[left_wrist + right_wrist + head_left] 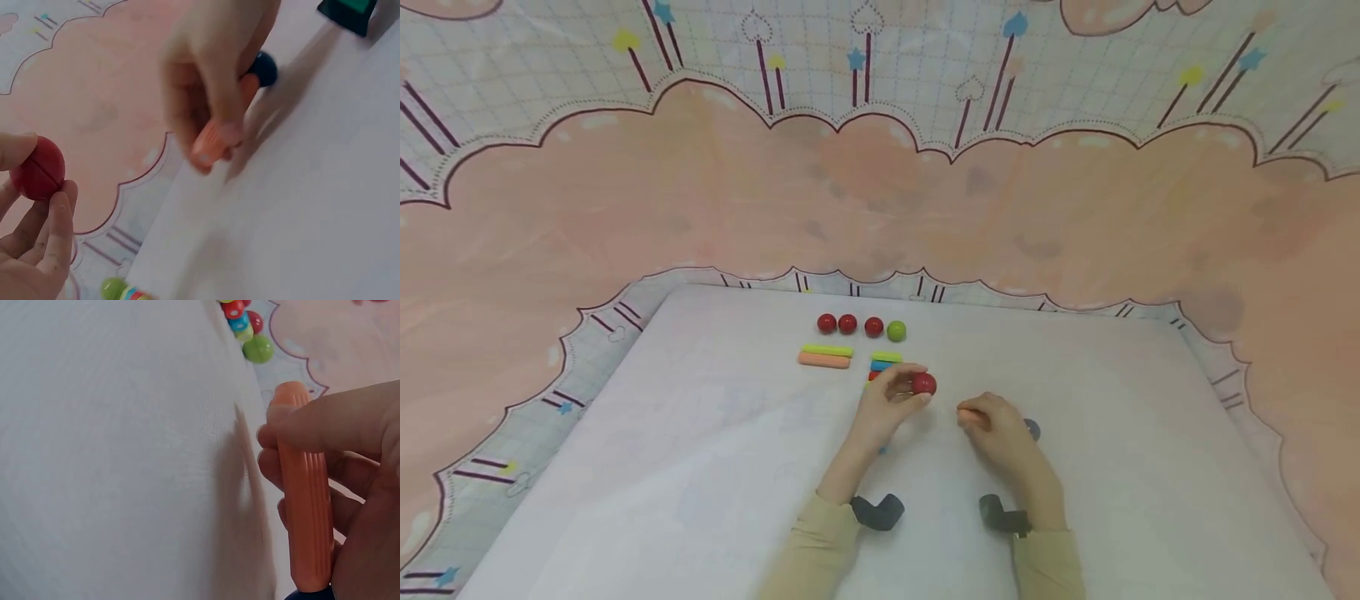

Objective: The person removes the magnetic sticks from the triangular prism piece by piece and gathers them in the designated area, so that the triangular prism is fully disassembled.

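Note:
A red ball (924,384) is pinched between the thumb and fingers of my left hand (878,414), raised over the white table. In the left wrist view the ball (40,172) shows a dark seam line. My right hand (998,429) grips a ribbed orange rod (305,506) along its length, with the thumb across its upper part. A dark blue ball (265,69) sits at the wrist-side end of that rod. The red ball and the rod are apart, with a small gap between the two hands.
Beyond the hands stand several red balls (847,324) and a green ball (897,331). Nearer lie a long yellow-green rod (827,351) and an orange rod (824,360). Short coloured rods (886,357) are partly hidden by my left hand. A patterned cloth (880,208) rises behind the table.

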`<action>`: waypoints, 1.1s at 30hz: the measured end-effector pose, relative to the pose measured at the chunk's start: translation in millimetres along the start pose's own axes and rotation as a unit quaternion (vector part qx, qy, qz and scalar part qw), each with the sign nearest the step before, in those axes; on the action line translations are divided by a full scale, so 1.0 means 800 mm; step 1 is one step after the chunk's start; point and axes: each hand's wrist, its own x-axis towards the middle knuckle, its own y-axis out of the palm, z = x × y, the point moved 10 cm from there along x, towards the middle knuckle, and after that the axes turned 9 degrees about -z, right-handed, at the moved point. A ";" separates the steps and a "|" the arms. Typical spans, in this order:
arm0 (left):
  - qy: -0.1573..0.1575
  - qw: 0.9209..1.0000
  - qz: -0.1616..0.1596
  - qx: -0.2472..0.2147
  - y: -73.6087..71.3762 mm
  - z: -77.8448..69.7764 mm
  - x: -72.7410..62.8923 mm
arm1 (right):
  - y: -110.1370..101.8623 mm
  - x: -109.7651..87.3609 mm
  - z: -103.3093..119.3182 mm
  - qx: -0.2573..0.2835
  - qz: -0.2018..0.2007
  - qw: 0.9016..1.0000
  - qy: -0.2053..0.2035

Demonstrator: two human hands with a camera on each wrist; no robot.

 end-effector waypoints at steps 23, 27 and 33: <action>0.043 0.964 -0.139 0.223 -0.225 -0.023 0.101 | 0.000 0.003 0.022 -0.086 -0.010 0.995 -0.044; 0.046 0.959 -0.140 0.240 -0.237 -0.017 0.118 | 0.002 0.002 0.023 -0.091 -0.010 0.995 -0.049; 0.025 0.956 -0.127 0.262 -0.241 0.002 0.142 | 0.002 0.002 0.022 -0.098 -0.020 0.993 -0.059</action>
